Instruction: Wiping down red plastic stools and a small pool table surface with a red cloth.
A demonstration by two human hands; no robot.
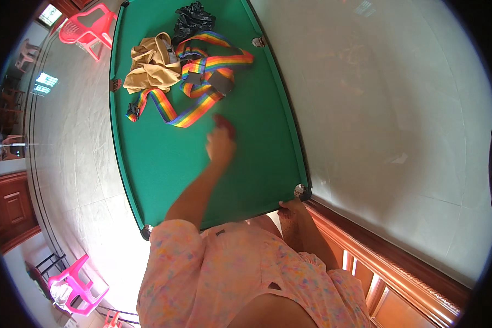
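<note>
Over the green cloth of a small pool table [160,164], my left hand [221,145] is closed around a dark red object [226,125], too blurred to name. Just beyond it lies a rainbow-striped webbing strap [194,110] in loose folds, with black buckles. A bundled tan cloth [149,65] rests beside the strap on the left. Behind both is a crumpled black plastic bag [193,20]. At the near right corner, my right hand [295,205] grips the table's edge, its thumb on top and its other fingers mostly hidden.
Raised rails border the table, with a corner pocket [299,190] near my right hand. A carved wooden panel [393,262] runs along the lower right. Pink plastic chairs [88,30] [78,287] stand on the tiled floor [74,164] to the left.
</note>
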